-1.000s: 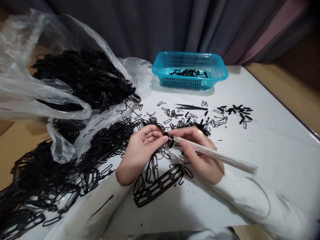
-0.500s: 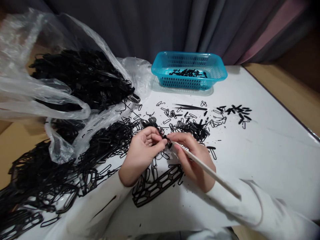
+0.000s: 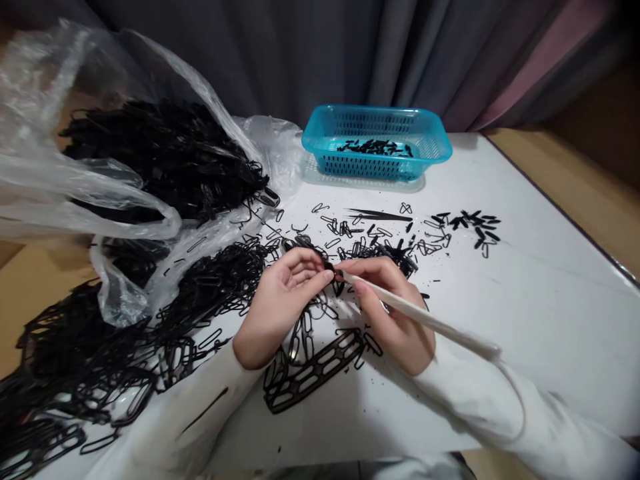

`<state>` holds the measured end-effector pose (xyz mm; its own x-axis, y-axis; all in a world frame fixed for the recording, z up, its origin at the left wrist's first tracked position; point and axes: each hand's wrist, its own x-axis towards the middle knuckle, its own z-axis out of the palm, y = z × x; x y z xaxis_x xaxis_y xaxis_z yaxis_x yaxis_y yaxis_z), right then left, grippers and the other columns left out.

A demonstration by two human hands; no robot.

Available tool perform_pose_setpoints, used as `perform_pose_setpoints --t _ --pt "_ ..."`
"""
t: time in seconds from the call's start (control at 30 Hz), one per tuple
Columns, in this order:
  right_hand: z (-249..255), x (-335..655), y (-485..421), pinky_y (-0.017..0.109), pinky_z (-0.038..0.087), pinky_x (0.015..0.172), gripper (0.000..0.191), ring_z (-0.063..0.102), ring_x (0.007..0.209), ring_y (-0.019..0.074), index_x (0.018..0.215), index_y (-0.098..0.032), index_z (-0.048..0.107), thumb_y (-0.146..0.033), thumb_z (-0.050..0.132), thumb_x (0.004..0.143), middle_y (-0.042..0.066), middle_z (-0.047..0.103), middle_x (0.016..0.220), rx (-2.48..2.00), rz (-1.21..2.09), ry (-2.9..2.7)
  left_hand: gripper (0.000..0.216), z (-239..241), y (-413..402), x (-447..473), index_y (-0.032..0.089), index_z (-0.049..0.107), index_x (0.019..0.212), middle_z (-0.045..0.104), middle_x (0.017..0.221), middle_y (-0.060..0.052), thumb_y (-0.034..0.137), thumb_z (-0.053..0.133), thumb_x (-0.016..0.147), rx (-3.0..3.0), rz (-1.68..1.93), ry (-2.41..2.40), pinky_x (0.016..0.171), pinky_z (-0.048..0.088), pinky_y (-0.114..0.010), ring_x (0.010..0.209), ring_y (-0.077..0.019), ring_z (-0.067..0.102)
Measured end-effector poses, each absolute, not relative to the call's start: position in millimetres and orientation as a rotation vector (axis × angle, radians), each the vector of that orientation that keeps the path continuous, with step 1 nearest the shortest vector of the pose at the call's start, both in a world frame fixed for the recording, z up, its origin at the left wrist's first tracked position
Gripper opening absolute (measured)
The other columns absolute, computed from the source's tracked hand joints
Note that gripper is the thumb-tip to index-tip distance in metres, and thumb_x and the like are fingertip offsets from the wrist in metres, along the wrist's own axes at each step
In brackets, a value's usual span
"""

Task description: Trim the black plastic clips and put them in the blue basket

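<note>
Between thumb and fingers, my left hand pinches a small black piece; its exact shape is partly hidden by the fingertips. My right hand is closed on a long, thin whitish stick-like tool, held like a pen. The tool's tip meets the black piece, and its far end points back over my right forearm. Just below the hands lies a black strip frame with oblong openings. Loose black rings and slivers are scattered beyond my fingers.
A blue perforated basket with small black pieces stands at the back. Black tweezers lie before it. Dark oblong pieces sit to the right. On the left, a clear plastic bag holds a black heap, with tangled black strips alongside.
The back end of the whitish tool has swung slightly right and up, and my right hand has shifted a little with it. My left hand keeps its pinch almost in place.
</note>
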<state>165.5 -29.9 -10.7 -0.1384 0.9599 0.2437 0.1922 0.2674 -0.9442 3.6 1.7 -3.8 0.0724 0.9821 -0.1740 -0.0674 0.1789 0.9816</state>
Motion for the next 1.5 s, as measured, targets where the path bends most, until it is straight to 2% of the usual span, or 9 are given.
perform_pose_setpoints --t 0.43,1.07,1.37,1.5 --pt "-12.8 164.7 -30.6 0.032 0.050 0.091 0.016 0.062 0.111 0.0156 0.109 -0.025 0.057 -0.024 0.051 0.095 0.003 0.067 0.117 -1.037 0.993 -1.533 0.021 -2.6 0.1 3.4 0.018 0.061 0.078 0.063 0.076 0.004 0.021 0.078 0.067 1.038 1.055 1.211 0.073 0.047 -0.020 0.076 -0.0102 0.060" --pt "-15.2 164.4 -29.6 0.027 0.050 0.090 0.016 0.062 0.109 0.0135 0.110 -0.024 0.057 -0.024 0.051 0.095 0.003 0.067 0.115 -1.017 0.954 -1.546 0.019 -5.6 -0.7 2.9 0.017 0.060 0.080 0.063 0.076 0.005 0.018 0.076 0.068 1.073 1.059 1.188 0.070 0.048 -0.016 0.074 -0.0071 0.060" --pt "-13.6 161.0 -32.3 0.029 0.054 0.079 0.014 0.067 0.099 0.0144 0.107 -0.025 0.055 -0.024 0.048 0.094 0.003 0.069 0.112 -1.138 0.872 -1.629 0.019 -8.5 -1.0 3.2 0.017 0.057 0.077 0.060 0.073 0.006 0.014 0.073 0.068 1.165 1.082 1.188 0.069 0.047 -0.016 0.071 -0.0064 0.059" --pt "-15.0 157.3 -32.7 0.032 0.057 0.075 0.013 0.070 0.092 0.0168 0.104 -0.024 0.055 -0.023 0.046 0.094 0.004 0.072 0.105 -1.215 0.705 -1.690 0.019 -8.9 -1.0 4.7 0.017 0.056 0.076 0.060 0.071 0.006 0.013 0.072 0.067 1.174 1.078 1.198 0.067 0.047 -0.016 0.069 -0.0062 0.058"
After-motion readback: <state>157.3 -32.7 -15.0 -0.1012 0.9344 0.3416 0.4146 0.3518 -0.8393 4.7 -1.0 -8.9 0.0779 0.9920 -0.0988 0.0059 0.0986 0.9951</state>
